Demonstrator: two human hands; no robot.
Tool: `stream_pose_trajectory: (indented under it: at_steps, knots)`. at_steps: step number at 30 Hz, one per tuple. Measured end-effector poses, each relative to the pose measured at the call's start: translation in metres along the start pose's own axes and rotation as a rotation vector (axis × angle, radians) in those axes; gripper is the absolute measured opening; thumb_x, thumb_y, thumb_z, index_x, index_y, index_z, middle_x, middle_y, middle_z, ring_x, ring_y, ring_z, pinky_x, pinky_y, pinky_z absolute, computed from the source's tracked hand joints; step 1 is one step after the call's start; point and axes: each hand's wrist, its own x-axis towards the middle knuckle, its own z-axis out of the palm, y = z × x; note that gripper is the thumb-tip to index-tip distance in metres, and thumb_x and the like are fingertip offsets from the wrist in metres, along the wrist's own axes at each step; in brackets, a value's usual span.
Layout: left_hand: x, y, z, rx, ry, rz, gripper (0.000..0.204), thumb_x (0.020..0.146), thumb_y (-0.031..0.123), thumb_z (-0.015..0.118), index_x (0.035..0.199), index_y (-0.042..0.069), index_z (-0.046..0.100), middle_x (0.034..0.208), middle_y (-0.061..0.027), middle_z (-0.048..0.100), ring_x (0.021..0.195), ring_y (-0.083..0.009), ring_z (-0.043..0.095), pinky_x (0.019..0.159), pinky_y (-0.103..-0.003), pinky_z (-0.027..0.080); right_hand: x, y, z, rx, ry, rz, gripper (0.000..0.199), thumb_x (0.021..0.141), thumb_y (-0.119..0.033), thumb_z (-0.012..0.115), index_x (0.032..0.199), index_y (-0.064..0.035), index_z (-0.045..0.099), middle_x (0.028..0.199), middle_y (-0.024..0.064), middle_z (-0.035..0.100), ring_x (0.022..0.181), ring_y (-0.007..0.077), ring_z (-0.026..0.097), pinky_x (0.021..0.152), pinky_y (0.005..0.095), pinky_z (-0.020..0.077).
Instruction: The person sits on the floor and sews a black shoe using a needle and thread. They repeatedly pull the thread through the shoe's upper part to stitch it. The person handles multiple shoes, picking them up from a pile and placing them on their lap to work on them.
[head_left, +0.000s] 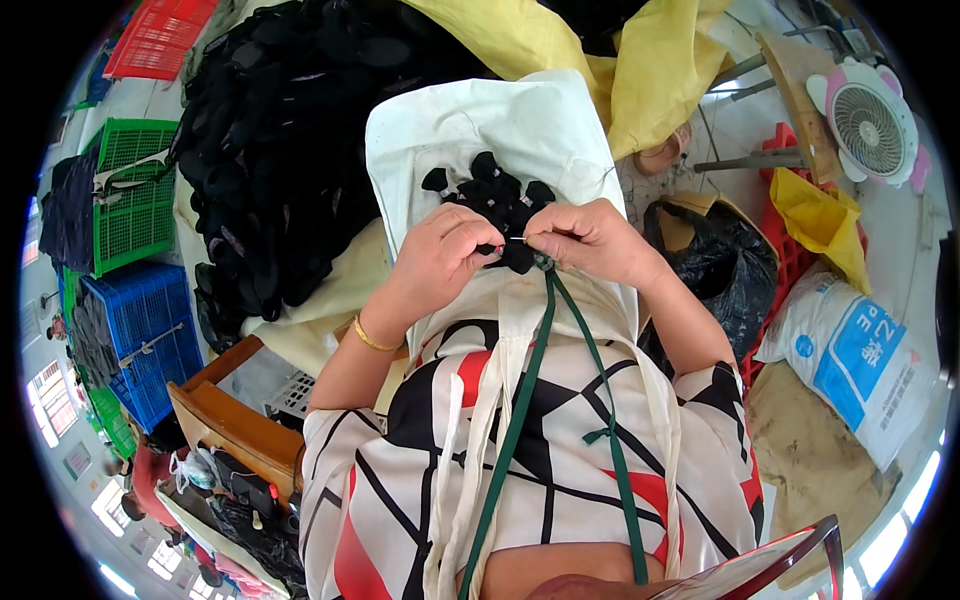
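My left hand (440, 250) is closed in a pinch on a small black cloth piece (487, 249), which shows a speck of red at the fingertips. Close beside it my right hand (592, 240) pinches too, thumb against forefinger; a thin, light sliver shows at its fingertips, too fine to name. Several black cloth bundles (488, 190), some with a pale band, lie in a small heap just beyond my fingers. They rest on a white cloth (420, 130) spread over my lap. A dark green strap (525, 390) hangs from my neck and runs down to beneath my hands.
A large pile of black cloth pieces (290, 130) lies at the far left. Green (135, 195) and blue crates (150, 335) stand left, beside a wooden chair (235, 425). Right are a black plastic bag (725, 270), a printed sack (850, 360) and a pink-white fan (862, 125).
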Motion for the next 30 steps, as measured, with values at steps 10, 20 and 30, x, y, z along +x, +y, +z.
stream_pose_trajectory:
  at_steps: [10,20,30]
  knots:
    - [-0.001,0.004,-0.001,0.022,0.018,0.039,0.018,0.077,0.008,0.076,0.092,0.005,0.065,0.089,-0.0078,0.066,0.081,-0.0284,0.062,0.07,-0.036,0.051,0.0,0.01,0.003,-0.107,-0.023,-0.196,0.016,0.092,-0.007,0.065,0.108,-0.0053,0.069,0.094,0.0069,0.073,0.082,0.0165,0.07,0.076,0.0266,0.0538]
    - [-0.002,0.005,-0.001,-0.037,0.037,0.026,0.02,0.076,0.006,0.076,0.092,0.005,0.064,0.089,-0.0066,0.067,0.082,-0.0276,0.062,0.072,-0.035,0.051,0.003,0.013,0.004,0.012,-0.096,-0.17,0.014,0.094,-0.004,0.064,0.107,-0.0029,0.069,0.095,0.0049,0.072,0.085,0.0119,0.066,0.078,0.025,0.0518]
    - [-0.009,0.011,0.001,-0.236,0.028,-0.094,0.022,0.073,-0.001,0.076,0.092,0.005,0.066,0.086,-0.0054,0.066,0.08,-0.0249,0.06,0.07,-0.033,0.049,0.002,0.017,0.019,0.151,-0.123,-0.128,0.009,0.097,-0.004,0.06,0.103,-0.002,0.067,0.092,0.0001,0.067,0.083,0.0083,0.059,0.076,0.0234,0.0487]
